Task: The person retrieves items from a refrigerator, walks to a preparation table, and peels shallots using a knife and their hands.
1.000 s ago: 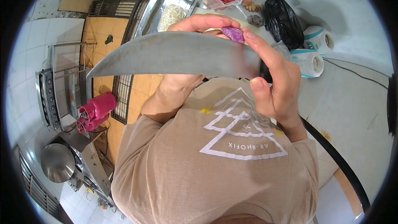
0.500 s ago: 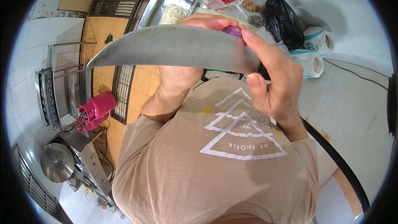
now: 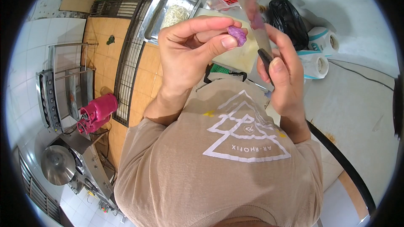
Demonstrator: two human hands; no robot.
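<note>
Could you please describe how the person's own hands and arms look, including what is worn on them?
The left hand and right hand are both ungloved, and I see no ring or watch on them. The forearms are bare below short, loose tan sleeves. These belong to a tan shirt with a white triangular print and small yellow marks.

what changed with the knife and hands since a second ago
The right hand swung the knife from pointing left, across the view of the left hand, to pointing toward the picture's top, uncovering the purple piece. Nothing was newly gripped or released. The metal tray and black bag stayed put.
</note>
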